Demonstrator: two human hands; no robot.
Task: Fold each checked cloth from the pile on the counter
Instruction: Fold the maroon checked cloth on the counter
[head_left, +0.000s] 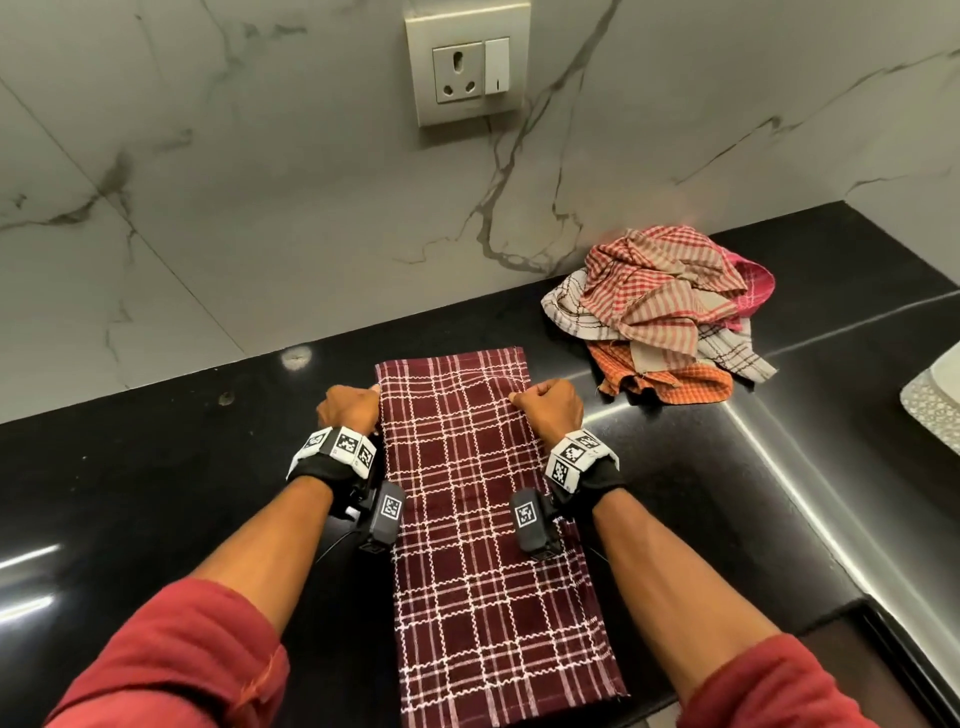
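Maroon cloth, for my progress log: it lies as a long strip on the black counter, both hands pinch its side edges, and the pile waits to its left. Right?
One slip: the head view shows the pile right of the maroon cloth, not left. The rest holds: strip on the black counter, left hand and right hand pinching its side edges.

Cloth (488, 519) flat on counter (156, 493), pile (660, 312) behind and right, near wall (260, 208).

Bare black counter (130, 493) is seen at 9 o'clock; 2 o'clock is blocked by cloth pile (660, 317), 12 by marble wall (260, 182).
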